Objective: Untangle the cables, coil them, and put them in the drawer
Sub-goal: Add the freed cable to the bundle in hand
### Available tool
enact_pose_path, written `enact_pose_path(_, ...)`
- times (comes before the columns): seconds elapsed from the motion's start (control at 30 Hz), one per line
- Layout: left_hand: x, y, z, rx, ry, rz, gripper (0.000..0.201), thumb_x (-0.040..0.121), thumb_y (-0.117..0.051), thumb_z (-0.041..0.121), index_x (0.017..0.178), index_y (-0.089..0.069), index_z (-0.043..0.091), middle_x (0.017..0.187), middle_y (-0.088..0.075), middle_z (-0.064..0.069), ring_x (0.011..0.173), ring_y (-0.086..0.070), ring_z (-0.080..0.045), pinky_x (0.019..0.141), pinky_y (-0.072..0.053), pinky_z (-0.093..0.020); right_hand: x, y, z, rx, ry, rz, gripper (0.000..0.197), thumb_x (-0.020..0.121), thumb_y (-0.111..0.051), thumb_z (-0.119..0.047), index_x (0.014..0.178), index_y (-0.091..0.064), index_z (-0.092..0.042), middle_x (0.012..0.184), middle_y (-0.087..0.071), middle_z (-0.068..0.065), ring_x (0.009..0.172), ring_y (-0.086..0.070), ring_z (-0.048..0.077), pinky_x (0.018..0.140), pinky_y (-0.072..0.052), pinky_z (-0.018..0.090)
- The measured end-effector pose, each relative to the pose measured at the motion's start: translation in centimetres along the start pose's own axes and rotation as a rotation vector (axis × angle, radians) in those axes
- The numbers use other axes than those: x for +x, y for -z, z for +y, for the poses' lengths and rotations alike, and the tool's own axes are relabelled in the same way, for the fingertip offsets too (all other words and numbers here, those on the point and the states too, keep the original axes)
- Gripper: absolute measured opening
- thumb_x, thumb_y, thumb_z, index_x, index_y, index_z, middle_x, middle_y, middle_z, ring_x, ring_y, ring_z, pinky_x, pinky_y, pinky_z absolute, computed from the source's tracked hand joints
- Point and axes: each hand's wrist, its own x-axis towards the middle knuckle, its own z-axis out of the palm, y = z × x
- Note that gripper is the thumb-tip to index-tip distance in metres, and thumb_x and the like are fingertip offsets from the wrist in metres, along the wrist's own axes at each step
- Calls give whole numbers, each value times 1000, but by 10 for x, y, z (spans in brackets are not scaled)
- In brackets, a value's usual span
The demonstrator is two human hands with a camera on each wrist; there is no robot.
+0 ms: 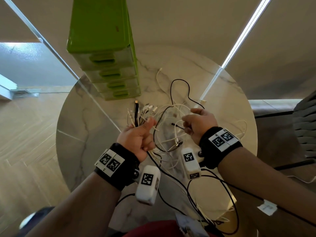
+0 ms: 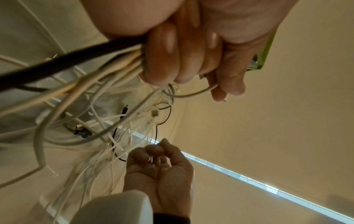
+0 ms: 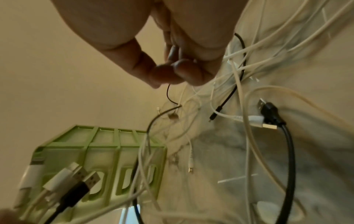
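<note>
1. Round marble-patterned table (image 1: pixel 89 120), glossy, grey-veined.
2. Green plastic drawer unit (image 1: pixel 100 31), boxy, four translucent-fronted drawers with slotted handles, all closed, at 11 o'clock on the table.
3. Tangle of cables (image 1: pixel 171 117), thin white and black cords looping loosely across the table's centre, some trailing to 6 o'clock.
4. Left hand (image 1: pixel 138 134), at 7 o'clock from the tangle, fingers curled into a fist round a bundle of plug ends (image 1: pixel 138 113) fanning upward.
5. Right hand (image 1: pixel 198 124), at 3 o'clock, thumb and fingertips pinching a thin black cable (image 1: pixel 177 126).
</note>
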Motion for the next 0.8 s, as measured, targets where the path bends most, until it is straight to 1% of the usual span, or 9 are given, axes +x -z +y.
enact_pose_path(0.1,1,1,0,-13,-2,-5,20,72,-69,28,71,-71,8,37,-27,7,30,-21,-6,39,-18,-17,-4,1,-1,-155,52,83,33,78,-66,2,104,-52,-13,76,-58,13,51,-54,20,47,-41,29)
enact_pose_path(0.2,2,1,0,-6,1,-5,23,73,-69,28,78,-68,6,37,-27,7,30,-21,-6,39,-18,-17,-19,-3,-1,-434,69,-97,8,83,-71,-10,86,-64,-6,70,-68,11,53,-64,21,55,-52,34)
enact_pose_path(0.23,2,1,0,-7,6,-3,24,73,-69,28,79,-67,5,37,-28,7,30,-21,-6,39,-18,-17,-23,-7,1,-534,49,-172,11,86,-70,-15,85,-68,-4,72,-72,11,59,-69,22,61,-57,35)
enact_pose_path(0.3,3,1,0,-10,11,-2,27,71,-71,29,81,-67,5,37,-28,7,30,-22,-7,39,-17,-18,-27,-15,8,-614,6,-278,22,91,-66,-21,88,-71,0,79,-76,12,67,-73,23,69,-56,37)
enact_pose_path(0.37,2,1,1,-4,14,-8,29,69,-72,30,82,-67,5,37,-27,7,30,-21,-7,40,-17,-19,-28,-23,16,-518,-21,-310,27,92,-66,-27,84,-69,-2,79,-73,14,69,-71,24,67,-51,37)
enact_pose_path(0.43,0,1,1,1,22,-22,29,69,-71,31,82,-66,6,37,-26,7,30,-21,-7,39,-18,-18,-27,-30,20,-398,-39,-280,28,91,-68,-32,81,-69,-6,74,-73,8,70,-72,23,65,-51,34)
enact_pose_path(0.53,-3,3,1,9,35,-45,21,71,-69,28,73,-69,7,37,-25,7,30,-21,-6,37,-19,-15,-25,-34,18,-263,-30,-201,17,91,-70,-22,81,-71,-8,64,-71,4,63,-70,21,58,-49,32)
enact_pose_path(0.63,-7,5,-1,8,54,-77,18,73,-67,25,68,-70,8,38,-24,6,30,-21,-7,36,-20,-15,-20,-34,11,-173,-64,-188,10,91,-67,-12,85,-68,-4,67,-65,10,58,-63,22,52,-40,29)
enact_pose_path(0.8,-9,13,2,-68,48,-53,20,79,-60,26,72,-65,8,38,-24,7,29,-21,-6,36,-22,-13,-7,-20,-1,134,-207,-223,10,94,-53,-11,88,-59,-7,66,-54,7,50,-49,19,50,-38,29)
